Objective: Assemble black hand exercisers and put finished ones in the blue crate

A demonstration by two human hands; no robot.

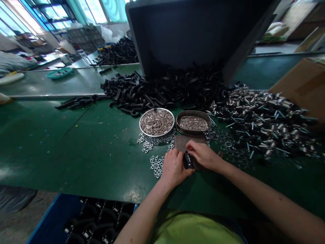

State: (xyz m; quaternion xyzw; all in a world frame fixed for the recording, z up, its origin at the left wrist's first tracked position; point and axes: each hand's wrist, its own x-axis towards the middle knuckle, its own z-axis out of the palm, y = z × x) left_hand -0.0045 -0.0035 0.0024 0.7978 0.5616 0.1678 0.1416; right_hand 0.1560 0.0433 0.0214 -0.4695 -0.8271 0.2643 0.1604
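A small black part (pixel 188 160) sits between my hands over a flat metal block (pixel 179 142) on the green bench. My left hand (pixel 174 166) is closed round its left side, with the thumb along the near edge. From the right, my right hand (pixel 201 154) bends over the part's top, fingertips pinched together; whatever they hold is hidden. Just beyond are a round dish (pixel 140 126) of small metal pins and an oval tin (pixel 210 124) of tiny metal pieces. Small metal rings (pixel 156 165) lie loose left of my left hand.
A large dark bin (pixel 182 37) lies tipped behind a heap of black curved parts (pixel 149 89). Metal-and-black assemblies (pixel 274 118) are piled at right, near a cardboard box (pixel 302 84). Below the bench edge stands a blue crate (pixel 49 217) holding black parts.
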